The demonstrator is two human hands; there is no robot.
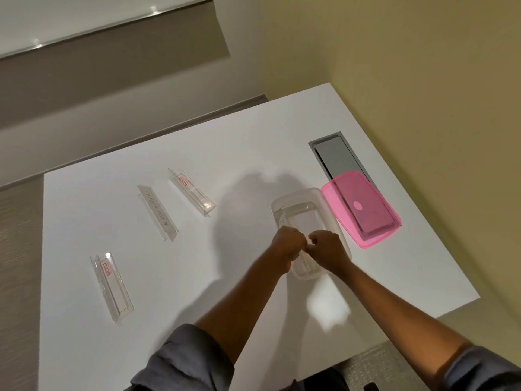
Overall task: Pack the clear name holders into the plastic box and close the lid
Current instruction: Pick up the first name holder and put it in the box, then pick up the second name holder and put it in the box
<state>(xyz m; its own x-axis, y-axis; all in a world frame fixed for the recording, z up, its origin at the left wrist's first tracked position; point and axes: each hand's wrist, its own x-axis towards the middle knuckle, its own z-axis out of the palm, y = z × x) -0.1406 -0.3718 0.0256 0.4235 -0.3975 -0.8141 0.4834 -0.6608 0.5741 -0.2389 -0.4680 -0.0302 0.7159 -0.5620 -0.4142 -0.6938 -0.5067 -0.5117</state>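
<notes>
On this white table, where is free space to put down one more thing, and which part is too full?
Free: the wide patch between the holder with the red label and the plastic box, and the near strip between the nearest holder and the left forearm. Crowded: the right side, where both hands work in the box and the pink lid lies partly over the metal hatch.

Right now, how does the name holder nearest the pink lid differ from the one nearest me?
The far name holder lies close to the plastic box, while the near name holder lies at the table's left side. The far one's red label looks paler; the near one's is bolder. Both are clear and still unpacked.
</notes>
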